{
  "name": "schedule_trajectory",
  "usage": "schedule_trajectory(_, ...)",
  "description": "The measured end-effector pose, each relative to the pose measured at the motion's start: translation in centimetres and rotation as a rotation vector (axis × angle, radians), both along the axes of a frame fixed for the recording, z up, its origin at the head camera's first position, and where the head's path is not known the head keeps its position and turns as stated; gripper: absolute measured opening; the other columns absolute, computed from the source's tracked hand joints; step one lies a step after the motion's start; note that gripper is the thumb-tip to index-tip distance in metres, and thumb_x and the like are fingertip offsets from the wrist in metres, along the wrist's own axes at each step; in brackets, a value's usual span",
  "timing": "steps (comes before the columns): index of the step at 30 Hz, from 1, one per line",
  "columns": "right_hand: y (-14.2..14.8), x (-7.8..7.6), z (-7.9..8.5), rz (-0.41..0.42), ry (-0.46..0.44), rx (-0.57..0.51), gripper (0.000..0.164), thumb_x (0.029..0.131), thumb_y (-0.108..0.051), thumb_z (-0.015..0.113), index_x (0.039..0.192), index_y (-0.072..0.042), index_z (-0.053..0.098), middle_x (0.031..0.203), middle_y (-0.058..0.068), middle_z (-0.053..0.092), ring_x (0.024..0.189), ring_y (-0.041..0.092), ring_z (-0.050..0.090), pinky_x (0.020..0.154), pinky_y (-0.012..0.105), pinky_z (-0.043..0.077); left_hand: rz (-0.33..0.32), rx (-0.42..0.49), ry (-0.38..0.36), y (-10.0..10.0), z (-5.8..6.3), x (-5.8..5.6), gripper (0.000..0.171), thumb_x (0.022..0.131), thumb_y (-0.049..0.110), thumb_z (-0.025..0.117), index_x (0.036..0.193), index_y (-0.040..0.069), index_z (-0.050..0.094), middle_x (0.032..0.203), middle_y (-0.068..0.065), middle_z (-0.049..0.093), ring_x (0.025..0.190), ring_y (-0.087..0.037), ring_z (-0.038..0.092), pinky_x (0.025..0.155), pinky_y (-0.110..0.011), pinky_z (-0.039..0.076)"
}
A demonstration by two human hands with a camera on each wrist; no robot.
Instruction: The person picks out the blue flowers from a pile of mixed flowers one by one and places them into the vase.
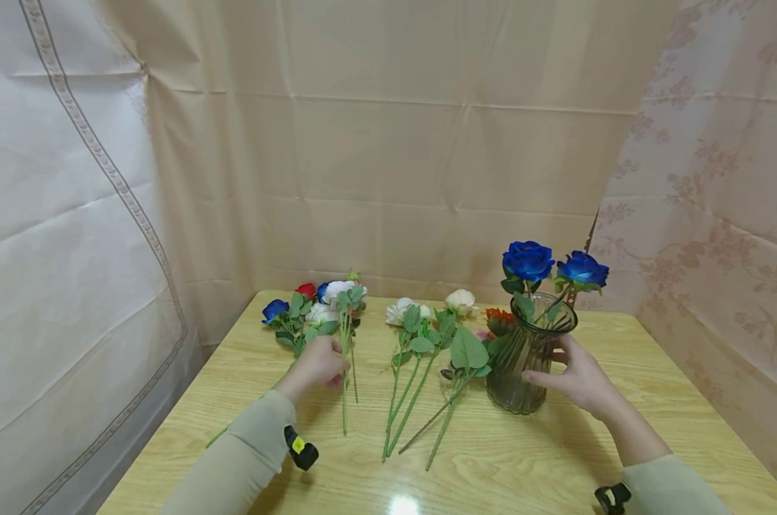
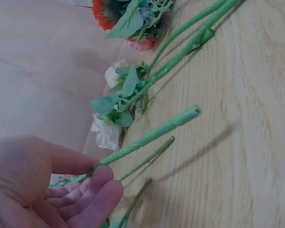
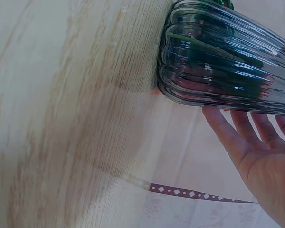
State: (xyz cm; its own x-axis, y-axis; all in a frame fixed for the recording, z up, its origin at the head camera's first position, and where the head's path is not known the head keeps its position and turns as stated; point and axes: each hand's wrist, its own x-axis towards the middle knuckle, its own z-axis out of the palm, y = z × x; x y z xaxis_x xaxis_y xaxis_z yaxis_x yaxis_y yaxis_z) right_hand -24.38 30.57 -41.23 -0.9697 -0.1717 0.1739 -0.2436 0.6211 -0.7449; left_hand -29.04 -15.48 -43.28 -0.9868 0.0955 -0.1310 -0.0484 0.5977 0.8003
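Note:
My left hand (image 1: 323,361) pinches the green stem (image 2: 147,137) of an artificial flower between thumb and fingers. The cut end of that stem is raised off the table, with its shadow beside it. A white bloom (image 1: 342,289) shows at the upper end of this stem in the head view. On the right, my right hand (image 1: 572,375) holds a ribbed glass vase (image 1: 516,383), thumb in front and fingers on its far side. Two blue roses (image 1: 528,260) stand in the vase. In the right wrist view, fingertips (image 3: 210,112) touch the ribbed glass (image 3: 218,61).
Several white flowers with green stems (image 1: 401,411) lie mid-table. A leafy stem (image 1: 468,350) lies left of the vase, and an orange flower (image 1: 499,316) behind it. A red rose (image 1: 306,290) and a blue rose (image 1: 275,310) lie at back left. Curtains (image 1: 388,157) surround the wooden table (image 1: 491,465).

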Motion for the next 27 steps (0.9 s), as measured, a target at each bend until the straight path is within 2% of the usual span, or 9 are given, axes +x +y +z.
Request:
schedule_trajectory(4,0.1,-0.1,-0.1,-0.006,-0.012,0.001,0.093,0.077,-0.046,0.076,0.146,-0.013,0.022,0.137,0.017,0.037,0.122,0.047,0.039,0.087,0.063,0.040,0.013,0.033,0.024,0.4,0.7,0.4,0.015,0.085,0.004,0.064,0.093,-0.002,0.053,0.074,-0.013,0.061,0.054,-0.022,0.064,0.051,-0.036,0.054)
schedule_trajectory(9,0.1,0.0,0.0,-0.012,-0.023,0.023,0.093,0.077,-0.049,0.074,0.145,-0.010,0.023,0.137,0.019,0.038,0.122,0.047,0.039,0.086,0.064,0.039,0.003,0.078,0.052,0.9,1.2,0.6,0.027,0.084,0.003,0.065,0.105,-0.008,0.052,0.079,-0.013,0.059,0.053,-0.022,0.064,0.052,-0.037,0.055)
schedule_trajectory(19,0.1,0.0,-0.1,-0.008,-0.023,0.026,0.094,0.078,-0.048,0.073,0.147,-0.013,0.020,0.139,0.019,0.036,0.122,0.047,0.038,0.086,0.065,0.038,-0.041,0.125,0.114,2.4,2.2,1.1,0.026,0.085,0.004,0.065,0.106,-0.004,0.052,0.089,-0.012,0.055,0.051,-0.021,0.061,0.052,-0.039,0.054)
schedule_trajectory(24,0.2,0.0,0.0,-0.010,-0.030,0.027,0.094,0.077,-0.049,0.074,0.146,-0.011,0.021,0.139,0.020,0.036,0.123,0.048,0.037,0.086,0.064,0.039,-0.076,0.080,0.164,3.3,2.6,1.2,0.028,0.085,0.005,0.065,0.109,-0.005,0.053,0.087,-0.010,0.056,0.050,-0.019,0.061,0.048,-0.035,0.053)
schedule_trajectory(27,0.2,0.0,0.0,-0.016,-0.042,0.036,0.094,0.077,-0.051,0.073,0.144,-0.009,0.023,0.139,0.020,0.036,0.123,0.048,0.037,0.085,0.063,0.041,-0.099,0.013,0.199,3.9,2.6,1.3,0.028,0.085,0.006,0.064,0.110,-0.003,0.054,0.084,-0.007,0.057,0.049,-0.018,0.060,0.046,-0.031,0.051)
